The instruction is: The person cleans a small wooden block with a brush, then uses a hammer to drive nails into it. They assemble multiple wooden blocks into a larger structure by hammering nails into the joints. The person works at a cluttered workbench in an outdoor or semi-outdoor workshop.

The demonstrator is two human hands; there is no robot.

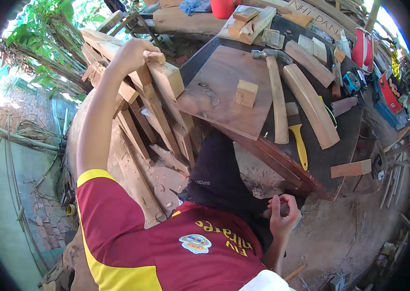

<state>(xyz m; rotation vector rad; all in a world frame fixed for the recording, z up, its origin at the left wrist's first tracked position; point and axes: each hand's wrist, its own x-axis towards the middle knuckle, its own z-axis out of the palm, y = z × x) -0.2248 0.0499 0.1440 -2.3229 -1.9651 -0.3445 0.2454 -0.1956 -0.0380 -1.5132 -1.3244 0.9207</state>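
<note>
- The left hand (134,54) is at the far left, its fingers curled down over the timber beside a small wooden block (155,57); whether it pinches that block is hidden.
- That small block sits at the end of a pale beam (167,81), which leans among other timbers left of the table (319,182).
- The right hand (284,213) is nearer and to the right, fingers bent inward near the dark trouser leg; I cannot tell whether it grips anything.
- For good control here, the wrist should stay loose and the fingertips should wrap the wood's sides, away from any pinching gap between timbers.
- Steadying the beam with the right hand would probably help, since leaning pieces could shift.
- Any lift is best kept slow and straight, passing well apart from the wooden cube (246,93) on the brown board (214,109) and the hammer (277,99).
</note>
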